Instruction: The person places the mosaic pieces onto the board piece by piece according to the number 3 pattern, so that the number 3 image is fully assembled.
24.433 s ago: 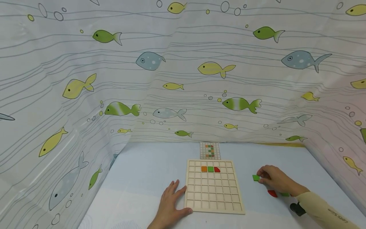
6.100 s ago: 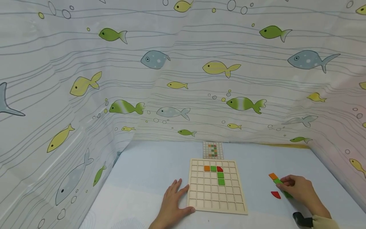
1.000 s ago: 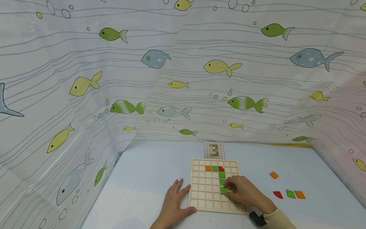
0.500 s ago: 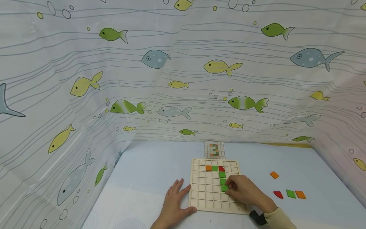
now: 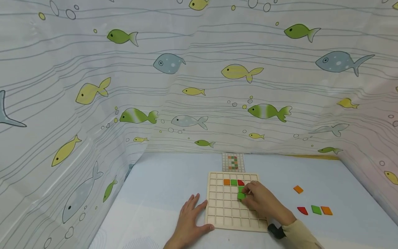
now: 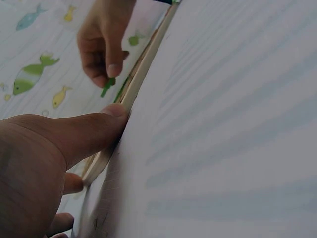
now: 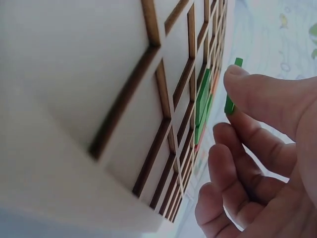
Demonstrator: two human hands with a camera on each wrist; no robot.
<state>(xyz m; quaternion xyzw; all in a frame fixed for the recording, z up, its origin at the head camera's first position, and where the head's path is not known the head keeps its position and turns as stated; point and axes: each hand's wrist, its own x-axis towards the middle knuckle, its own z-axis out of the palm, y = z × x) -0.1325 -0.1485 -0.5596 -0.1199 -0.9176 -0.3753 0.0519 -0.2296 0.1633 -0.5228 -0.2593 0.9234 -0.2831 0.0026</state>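
Note:
The square wooden grid board [image 5: 217,216] lies on the table. An orange square tile [image 5: 226,182], a green square tile [image 5: 234,182] and a red quarter-circle tile [image 5: 240,182] form a row on it. Green tiles [image 7: 202,99] lie on the board below the red one, partly hidden in the head view. My right hand [image 5: 264,200] pinches another green tile [image 7: 233,89] between thumb and forefinger, raised off the grid. My left hand [image 5: 189,221] rests at the board's lower left corner, fingers spread, thumb [image 6: 94,130] touching its near edge.
Loose on the table to the right lie an orange tile [image 5: 298,189], a red quarter-circle [image 5: 302,210], a green tile [image 5: 316,209] and a second orange tile [image 5: 326,210]. A printed pattern card [image 5: 233,162] lies behind the board. A fish-patterned curtain surrounds the table.
Since half a second ago, my right hand has moved the green tile up the board, away from me. Two green tiles joined the board since the oldest frame. My left hand has stayed put.

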